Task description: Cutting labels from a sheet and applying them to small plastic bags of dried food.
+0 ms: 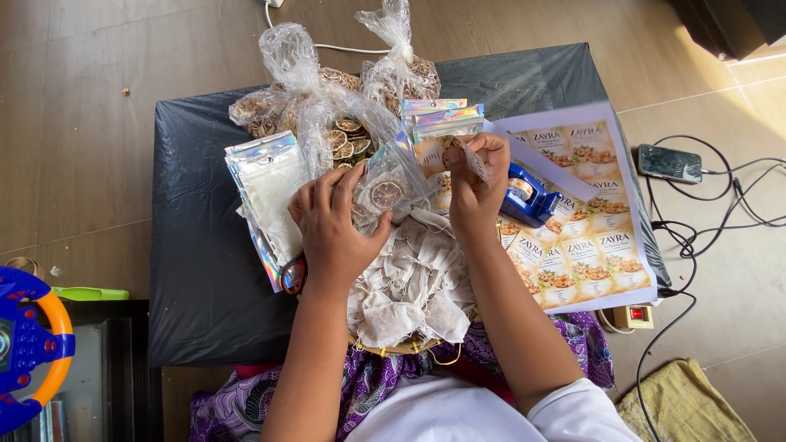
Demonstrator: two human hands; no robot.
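Note:
My left hand [334,221] grips a clear shiny pouch [385,190] with a dried citrus slice inside, held above a heap of white tea bags [413,278]. My right hand [475,184] pinches a small printed label sticker [475,164] at the pouch's upper right edge. Both hands hover over a low table covered in black plastic [205,270]. Part of the pouch is hidden behind my left fingers.
Tied clear bags of dried citrus slices [327,115] lie at the back. A stack of shiny empty pouches [266,196] sits left, more pouches [442,119] behind. A blue tape dispenser [528,196] rests on a printed label sheet [589,221]. Phone [670,164] and cables lie right.

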